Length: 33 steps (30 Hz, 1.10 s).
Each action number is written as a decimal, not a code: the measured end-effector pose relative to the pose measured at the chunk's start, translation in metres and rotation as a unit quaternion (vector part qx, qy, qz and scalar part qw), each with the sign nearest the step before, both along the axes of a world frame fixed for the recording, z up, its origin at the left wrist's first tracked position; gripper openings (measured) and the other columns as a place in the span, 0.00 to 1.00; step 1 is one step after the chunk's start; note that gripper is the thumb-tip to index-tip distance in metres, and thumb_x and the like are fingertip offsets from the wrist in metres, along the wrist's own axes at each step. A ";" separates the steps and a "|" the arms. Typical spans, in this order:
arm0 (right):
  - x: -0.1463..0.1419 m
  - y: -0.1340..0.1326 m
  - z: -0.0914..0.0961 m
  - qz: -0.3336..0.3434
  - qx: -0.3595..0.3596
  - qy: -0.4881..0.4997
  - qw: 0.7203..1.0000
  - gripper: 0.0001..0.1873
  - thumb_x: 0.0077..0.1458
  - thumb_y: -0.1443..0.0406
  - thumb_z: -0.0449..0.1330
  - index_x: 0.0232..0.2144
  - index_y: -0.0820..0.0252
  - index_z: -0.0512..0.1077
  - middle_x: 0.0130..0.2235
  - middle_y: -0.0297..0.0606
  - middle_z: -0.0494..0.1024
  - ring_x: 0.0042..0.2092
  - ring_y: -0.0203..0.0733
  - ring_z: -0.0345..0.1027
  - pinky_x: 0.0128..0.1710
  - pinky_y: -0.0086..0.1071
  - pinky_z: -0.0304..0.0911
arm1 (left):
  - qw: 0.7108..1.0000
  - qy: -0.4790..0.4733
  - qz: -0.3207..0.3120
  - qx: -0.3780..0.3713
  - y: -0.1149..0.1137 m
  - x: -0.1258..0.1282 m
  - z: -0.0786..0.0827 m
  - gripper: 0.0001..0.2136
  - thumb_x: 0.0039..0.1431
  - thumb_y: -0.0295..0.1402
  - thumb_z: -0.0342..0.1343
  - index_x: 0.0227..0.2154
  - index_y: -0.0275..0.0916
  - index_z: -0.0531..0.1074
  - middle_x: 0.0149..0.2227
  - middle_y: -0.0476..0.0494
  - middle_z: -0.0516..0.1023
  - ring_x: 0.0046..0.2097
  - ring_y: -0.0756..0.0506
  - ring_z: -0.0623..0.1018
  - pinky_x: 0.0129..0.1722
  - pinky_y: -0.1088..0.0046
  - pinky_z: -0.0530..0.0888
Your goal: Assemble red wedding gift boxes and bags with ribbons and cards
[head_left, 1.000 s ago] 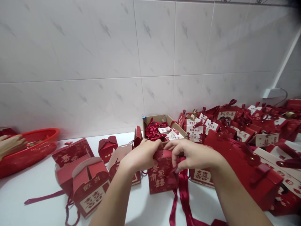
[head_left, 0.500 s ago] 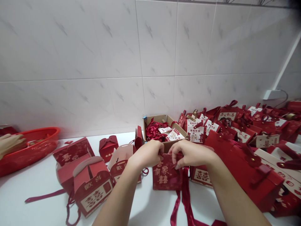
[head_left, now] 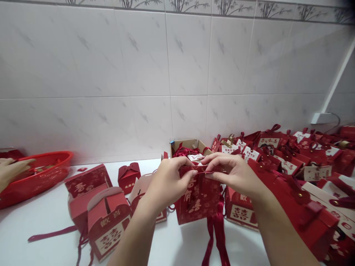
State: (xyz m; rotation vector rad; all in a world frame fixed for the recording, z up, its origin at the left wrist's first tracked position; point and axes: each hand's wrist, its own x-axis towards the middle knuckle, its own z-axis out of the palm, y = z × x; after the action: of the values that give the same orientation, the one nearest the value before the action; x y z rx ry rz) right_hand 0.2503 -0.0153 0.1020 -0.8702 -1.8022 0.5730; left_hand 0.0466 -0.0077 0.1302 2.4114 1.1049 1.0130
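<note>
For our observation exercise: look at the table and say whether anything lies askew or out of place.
Yes. At front left a box looks tilted against another, and a loose ribbon trails flat across the table. On the right, the bags lie in a tumbled heap, not rows.

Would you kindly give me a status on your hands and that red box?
Left hand, right hand pinching red box top edge. Ribbon hangs below. Other boxes crowd both sides.
</note>
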 end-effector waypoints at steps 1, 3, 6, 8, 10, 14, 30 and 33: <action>0.000 -0.002 0.001 -0.002 0.007 0.003 1.000 0.01 0.49 0.68 0.64 0.27 0.58 0.77 0.43 0.39 0.76 0.47 0.41 0.70 0.45 0.35 0.69 | 1.000 -0.003 -0.002 0.011 -0.002 0.000 0.000 0.06 0.57 0.31 0.54 0.29 0.38 0.74 0.27 0.47 0.78 0.30 0.48 0.75 0.30 0.71 0.69; 0.000 -0.006 0.003 -0.007 0.018 0.008 1.000 0.01 0.49 0.68 0.65 0.26 0.58 0.77 0.42 0.39 0.76 0.46 0.41 0.71 0.44 0.34 0.69 | 1.000 -0.009 -0.006 0.028 -0.004 0.000 0.001 0.05 0.57 0.30 0.54 0.30 0.38 0.74 0.28 0.47 0.79 0.30 0.48 0.75 0.30 0.72 0.68; 0.000 -0.010 0.004 -0.011 0.029 0.014 0.999 0.02 0.49 0.67 0.65 0.26 0.58 0.77 0.41 0.40 0.76 0.44 0.40 0.71 0.42 0.31 0.70 | 0.999 -0.015 -0.011 0.043 -0.005 0.000 0.001 0.05 0.57 0.30 0.54 0.30 0.39 0.75 0.27 0.48 0.79 0.29 0.49 0.75 0.29 0.72 0.68; -0.001 -0.013 0.004 -0.020 0.045 0.008 0.999 0.02 0.50 0.67 0.65 0.26 0.58 0.76 0.41 0.39 0.76 0.44 0.39 0.71 0.41 0.31 0.70 | 0.998 -0.022 -0.018 0.055 -0.007 0.001 0.001 0.05 0.57 0.29 0.54 0.30 0.39 0.75 0.28 0.49 0.78 0.29 0.49 0.75 0.29 0.73 0.68; -0.003 -0.014 0.004 -0.036 0.067 0.008 0.997 0.02 0.51 0.66 0.65 0.28 0.58 0.74 0.41 0.39 0.77 0.44 0.40 0.71 0.43 0.32 0.69 | 0.997 -0.033 -0.026 0.071 -0.008 0.003 0.000 0.05 0.57 0.28 0.54 0.31 0.39 0.75 0.28 0.49 0.79 0.30 0.50 0.75 0.29 0.73 0.68; -0.006 -0.012 0.004 -0.064 0.081 -0.005 0.995 0.09 0.53 0.63 0.64 0.38 0.56 0.72 0.42 0.38 0.76 0.46 0.41 0.71 0.46 0.35 0.68 | 0.993 -0.053 -0.032 0.098 -0.008 0.005 -0.001 0.06 0.58 0.26 0.52 0.32 0.38 0.74 0.29 0.48 0.79 0.31 0.50 0.76 0.31 0.73 0.69; 0.000 -0.013 0.005 -0.017 0.253 -0.012 0.967 0.05 0.51 0.72 0.65 0.30 0.58 0.74 0.40 0.37 0.76 0.42 0.37 0.72 0.40 0.29 0.70 | 0.975 -0.073 -0.016 0.210 -0.016 0.010 -0.005 0.05 0.59 0.26 0.54 0.33 0.39 0.75 0.31 0.47 0.80 0.34 0.48 0.77 0.35 0.71 0.73; -0.001 -0.014 0.007 -0.031 0.265 -0.005 0.964 0.04 0.50 0.71 0.65 0.29 0.58 0.75 0.39 0.38 0.76 0.41 0.37 0.72 0.39 0.29 0.71 | 0.971 -0.069 -0.017 0.227 -0.017 0.010 -0.006 0.05 0.59 0.25 0.55 0.34 0.38 0.75 0.31 0.47 0.80 0.35 0.48 0.77 0.35 0.71 0.73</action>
State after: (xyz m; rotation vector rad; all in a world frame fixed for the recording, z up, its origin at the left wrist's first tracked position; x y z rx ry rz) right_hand 0.2491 -0.0296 0.1090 -0.5537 -1.8055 0.0309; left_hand 0.0569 -0.0247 0.1238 2.6337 0.8513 1.5359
